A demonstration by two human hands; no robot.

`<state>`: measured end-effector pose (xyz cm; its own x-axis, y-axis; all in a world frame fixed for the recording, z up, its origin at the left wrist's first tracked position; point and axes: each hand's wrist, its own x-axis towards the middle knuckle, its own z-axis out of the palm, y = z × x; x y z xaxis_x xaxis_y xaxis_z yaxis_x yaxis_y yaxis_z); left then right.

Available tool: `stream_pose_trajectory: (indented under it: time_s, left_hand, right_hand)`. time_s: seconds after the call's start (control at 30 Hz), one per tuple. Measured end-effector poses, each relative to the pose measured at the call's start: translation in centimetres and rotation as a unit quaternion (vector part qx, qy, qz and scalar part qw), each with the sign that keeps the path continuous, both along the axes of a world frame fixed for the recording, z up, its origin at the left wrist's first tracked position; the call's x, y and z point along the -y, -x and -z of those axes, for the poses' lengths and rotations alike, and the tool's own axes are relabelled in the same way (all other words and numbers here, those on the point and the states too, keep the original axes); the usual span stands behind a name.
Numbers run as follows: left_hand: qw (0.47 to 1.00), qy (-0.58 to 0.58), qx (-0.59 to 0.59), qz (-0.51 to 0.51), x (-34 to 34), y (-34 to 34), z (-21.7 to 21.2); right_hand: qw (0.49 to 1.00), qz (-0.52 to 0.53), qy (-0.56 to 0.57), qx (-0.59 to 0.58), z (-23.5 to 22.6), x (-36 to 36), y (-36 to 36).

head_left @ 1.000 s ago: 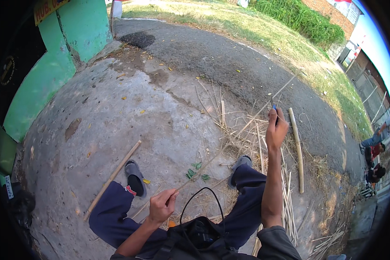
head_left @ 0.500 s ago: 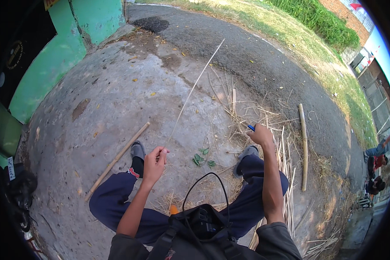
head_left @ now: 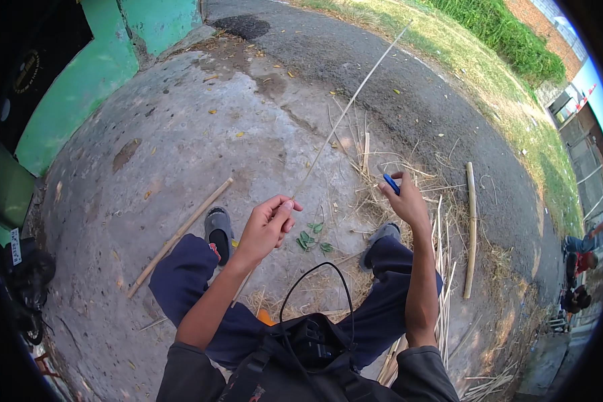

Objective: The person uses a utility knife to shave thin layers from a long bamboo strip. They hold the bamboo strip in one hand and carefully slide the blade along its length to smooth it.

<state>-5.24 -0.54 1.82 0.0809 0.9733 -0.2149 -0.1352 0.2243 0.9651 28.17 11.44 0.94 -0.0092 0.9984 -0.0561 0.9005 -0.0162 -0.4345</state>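
- Pinching a pale strip (head_left: 345, 112) between thumb and bent forefinger of the left hand (head_left: 264, 228), just left of the green leaves (head_left: 307, 241), with the strip's long end slanting up past the leaves, toward the far right.
- Gripping a small blue tool (head_left: 391, 183) with the curled fingers of the right hand (head_left: 409, 204), up and right of the leaves, apart from the strip; unable to make out any blade.
- Possibly risking a slip or twist of the strip, from pinching so long and light a length at one spot.
- Perhaps risking a nick to the left hand, from bringing the tool close with an edge bared.
- Perhaps risking a snag or kink, from dipping the strip into the shavings (head_left: 370, 195) to the upper right of the leaves.
- Noting a strip thin, straight and smooth-looking, against shavings dry, curled and tangled.
- Noting a round, jointed thick pole (head_left: 472, 228), well right of the leaves, and a slimmer pole (head_left: 181, 238), well left.
- Noting loose strips (head_left: 445, 301), straw-coloured and narrow, right of the leaves, over rough, pitted grey concrete (head_left: 201, 134) all around the leaves.
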Motion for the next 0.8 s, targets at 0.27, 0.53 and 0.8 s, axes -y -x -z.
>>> stream_pose_trajectory:
  time_s: [0.27, 0.53, 0.8]
  left_hand:
    - [0.990, 0.006, 0.138, 0.035, -0.3, -2.7, 0.1]
    - [0.983, -0.032, 0.162, 0.078, 0.4, -3.5, 0.0]
    - [0.994, -0.096, 0.045, 0.011, 0.8, -3.9, -0.2]
  right_hand:
    - [0.940, -0.168, -0.150, -0.256, -1.5, 3.6, 5.7]
    - [0.914, -0.301, -0.190, -0.194, -2.7, 6.3, 8.6]
    - [0.913, -0.307, -0.201, -0.180, -2.3, 6.5, 9.5]
